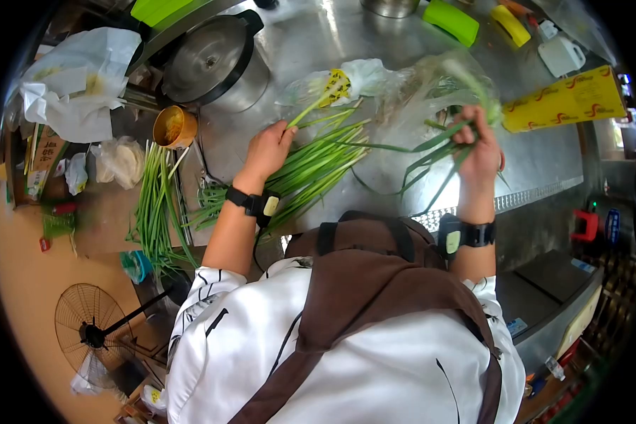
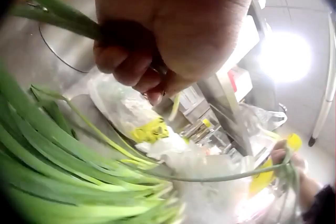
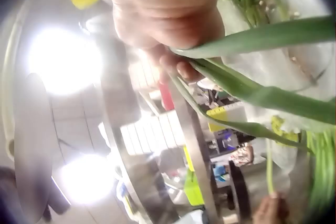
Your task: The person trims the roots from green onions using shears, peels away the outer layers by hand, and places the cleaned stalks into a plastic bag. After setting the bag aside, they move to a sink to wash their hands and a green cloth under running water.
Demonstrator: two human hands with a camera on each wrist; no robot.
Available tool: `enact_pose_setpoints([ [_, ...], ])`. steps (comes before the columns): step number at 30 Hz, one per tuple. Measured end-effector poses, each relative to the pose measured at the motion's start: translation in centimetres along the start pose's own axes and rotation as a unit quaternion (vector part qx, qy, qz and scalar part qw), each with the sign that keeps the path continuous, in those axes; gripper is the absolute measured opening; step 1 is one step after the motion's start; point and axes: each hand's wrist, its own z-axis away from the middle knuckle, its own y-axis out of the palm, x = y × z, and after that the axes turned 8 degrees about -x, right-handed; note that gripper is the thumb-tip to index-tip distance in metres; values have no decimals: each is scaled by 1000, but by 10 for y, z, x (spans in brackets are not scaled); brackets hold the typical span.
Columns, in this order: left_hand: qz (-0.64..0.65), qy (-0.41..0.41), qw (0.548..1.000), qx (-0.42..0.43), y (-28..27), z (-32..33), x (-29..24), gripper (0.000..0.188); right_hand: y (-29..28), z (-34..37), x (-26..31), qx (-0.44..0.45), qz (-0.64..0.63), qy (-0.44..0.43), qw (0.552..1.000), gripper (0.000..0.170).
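My left hand (image 1: 267, 150) grips a green garlic stalk (image 1: 311, 107), its pale end pointing up and away; in the left wrist view, green leaves (image 2: 63, 16) run out of the curled fingers. Below it on the steel table lies a bundle of green garlic (image 1: 311, 169), pale ends to the right. My right hand (image 1: 479, 145) is raised over the table's right side, fingers curled round the leaves (image 3: 247, 90) of more green garlic. A blurred pale end (image 1: 477, 85) shows beyond that hand. A clear plastic bag (image 1: 410, 88) with loose scraps lies just behind.
A second green garlic bundle (image 1: 152, 205) lies at the left, beside an orange cup (image 1: 174, 127). A lidded pot (image 1: 215, 63) stands at the back left. A yellow film roll box (image 1: 565, 102) lies at the right, near a white jug (image 1: 562, 55). A fan (image 1: 92, 332) stands lower left.
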Motion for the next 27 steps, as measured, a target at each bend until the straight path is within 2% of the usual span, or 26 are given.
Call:
enact_pose_setpoints([
  [2, -28, -66, 996, 55, 6, -8, 3, 24, -3, 3, 19, 30, 0, -23, 999, 14],
  [5, -49, -34, 995, 76, 24, -12, -9, 28, 6, 16, 21, -9, 62, -42, 997, 13],
  [7, -66, -43, 993, 83, 45, -19, -7, 31, 6, 22, 17, -19, 122, 14, 992, 14],
  [8, -82, -38, 993, 77, 54, -20, -5, 31, 9, 26, 15, -60, 125, 34, 990, 14],
  [9, -97, -32, 992, 72, 56, -21, -7, 32, 5, 26, 18, -63, 125, 35, 990, 14],
  [11, -82, -38, 994, 69, 54, -18, -9, 32, -5, 28, 23, 7, 80, 89, 993, 15],
  [12, -69, -44, 995, 61, 51, -16, -8, 32, -6, 31, 20, -41, 98, 57, 993, 15],
  [15, -69, -20, 992, 103, 49, -9, 11, 30, -17, 29, 19, -32, 122, 81, 989, 14],
  [19, -49, -46, 992, 108, 45, -11, 13, 31, -11, 27, 8, -64, 172, 112, 977, 14],
  [21, 28, -104, 982, 158, 39, -20, 14, 31, -8, 25, 0, -38, 177, 145, 973, 10],
  [23, 66, -108, 981, 144, 30, -26, 19, 29, -5, 23, -9, -36, 200, 182, 962, 11],
  [25, 100, -115, 980, 128, 14, -26, 7, 27, 4, 20, -23, -33, 251, 223, 941, 21],
  [27, 303, -156, 926, 162, -18, -23, -20, 22, 20, 16, -41, -14, 302, 248, 921, 24],
])
